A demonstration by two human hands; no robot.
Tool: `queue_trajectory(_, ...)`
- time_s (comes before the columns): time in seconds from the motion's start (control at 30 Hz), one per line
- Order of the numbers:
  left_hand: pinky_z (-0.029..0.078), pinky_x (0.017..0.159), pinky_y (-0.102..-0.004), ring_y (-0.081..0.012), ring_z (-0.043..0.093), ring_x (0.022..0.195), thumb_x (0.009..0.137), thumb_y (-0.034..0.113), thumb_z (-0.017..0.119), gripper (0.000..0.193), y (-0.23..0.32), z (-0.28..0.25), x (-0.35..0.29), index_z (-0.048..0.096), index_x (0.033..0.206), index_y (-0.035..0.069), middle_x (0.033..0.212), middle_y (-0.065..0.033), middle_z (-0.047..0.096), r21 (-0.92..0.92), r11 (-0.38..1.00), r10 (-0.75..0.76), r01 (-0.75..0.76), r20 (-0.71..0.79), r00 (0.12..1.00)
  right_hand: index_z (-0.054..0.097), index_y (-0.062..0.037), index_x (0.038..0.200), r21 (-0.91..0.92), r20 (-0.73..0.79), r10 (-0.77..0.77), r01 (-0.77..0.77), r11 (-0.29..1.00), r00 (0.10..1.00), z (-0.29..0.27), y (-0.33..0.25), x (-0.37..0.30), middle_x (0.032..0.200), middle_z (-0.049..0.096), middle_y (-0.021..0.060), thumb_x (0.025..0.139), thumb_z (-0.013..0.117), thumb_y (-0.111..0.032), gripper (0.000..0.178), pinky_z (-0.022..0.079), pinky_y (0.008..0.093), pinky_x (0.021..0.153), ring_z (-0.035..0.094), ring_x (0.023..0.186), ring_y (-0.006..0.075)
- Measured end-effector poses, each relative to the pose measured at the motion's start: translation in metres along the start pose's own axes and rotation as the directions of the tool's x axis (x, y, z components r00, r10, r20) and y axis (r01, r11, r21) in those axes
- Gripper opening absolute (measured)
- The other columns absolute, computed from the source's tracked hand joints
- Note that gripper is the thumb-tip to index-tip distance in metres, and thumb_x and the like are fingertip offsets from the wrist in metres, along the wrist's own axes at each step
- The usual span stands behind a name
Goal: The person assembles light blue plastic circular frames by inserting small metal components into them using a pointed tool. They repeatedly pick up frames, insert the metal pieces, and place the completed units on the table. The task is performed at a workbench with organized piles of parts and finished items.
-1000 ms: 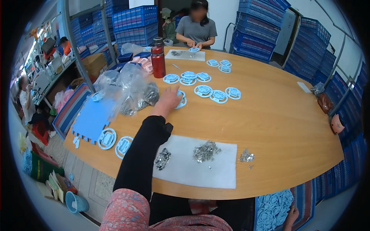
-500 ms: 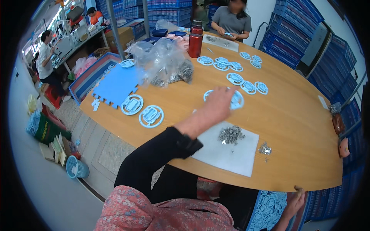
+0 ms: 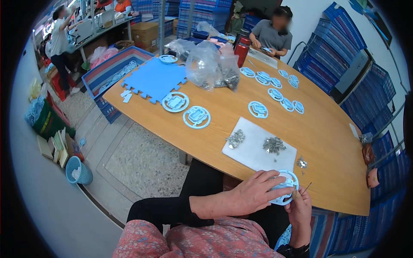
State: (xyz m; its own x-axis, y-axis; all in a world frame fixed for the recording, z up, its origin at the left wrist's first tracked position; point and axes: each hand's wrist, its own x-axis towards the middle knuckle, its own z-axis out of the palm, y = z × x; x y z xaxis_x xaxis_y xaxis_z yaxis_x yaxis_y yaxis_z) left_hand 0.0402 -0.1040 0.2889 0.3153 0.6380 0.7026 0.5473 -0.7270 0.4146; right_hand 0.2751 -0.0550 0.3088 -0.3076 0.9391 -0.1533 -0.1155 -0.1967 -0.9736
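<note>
Just off the table's near edge, my left hand (image 3: 254, 194) grips a light-blue round plastic part (image 3: 285, 187), with its fingers lying across the top. My right hand (image 3: 300, 207) meets the part's right rim with pinched fingers. A thin dark pointed tool (image 3: 308, 186) sticks up out of those fingers; its lower end is hidden. Right beyond the hands lies a white mat (image 3: 254, 151). It bears a heap of small metal pieces (image 3: 274, 145) and a second metal heap (image 3: 236, 139).
More round parts (image 3: 258, 109) are spread over the wooden table (image 3: 331, 167). Bags of metal pieces (image 3: 208, 71) stand beside a blue foam mat (image 3: 155, 79) and a red bottle (image 3: 242, 51). Across the table sits a person (image 3: 275, 32). Stacked blue crates (image 3: 322, 51) line the right.
My left hand has come back from the far side of the white mat with a round part. My right hand has risen from below the table edge to meet it. The view has shifted.
</note>
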Motion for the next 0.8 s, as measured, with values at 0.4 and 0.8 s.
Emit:
queue_trajectory(0.4, 0.054, 0.078, -0.0248, -0.0064, 0.062, 0.09, 0.108, 0.019, 0.052, 0.035, -0.041, -0.012, -0.031, 0.055, 0.136, -0.001, 0.108, -0.0029, 0.066, -0.84, 0.195, -0.475, 0.507, 0.371, 0.798, 0.067, -0.0018, 0.113, -0.341, 0.12, 0.064, -0.019, 0.94, 0.991, 0.038, -0.003, -0.001, 0.084, 0.068, -0.0011, 0.102, 0.065, -0.021, 0.022, 0.046, 0.0178, 0.058, 0.056, 0.064, 0.0037)
queue_trajectory(0.8, 0.053, 0.07, -0.0249, -0.0055, 0.061, 0.083, 0.107, 0.018, 0.049, 0.03, -0.083, -0.038, -0.031, 0.058, 0.133, 0.006, 0.097, -0.0019, 0.066, -0.766, 0.163, -0.618, 0.622, 0.413, 0.669, 0.067, 0.0009, 0.116, -0.44, 0.146, 0.089, -0.016, 0.898, 0.985, 0.064, -0.017, 0.071, 0.068, 0.049, -0.0058, 0.108, 0.053, -0.026, 0.032, 0.031, 0.0186, 0.05, 0.041, 0.055, 0.0014)
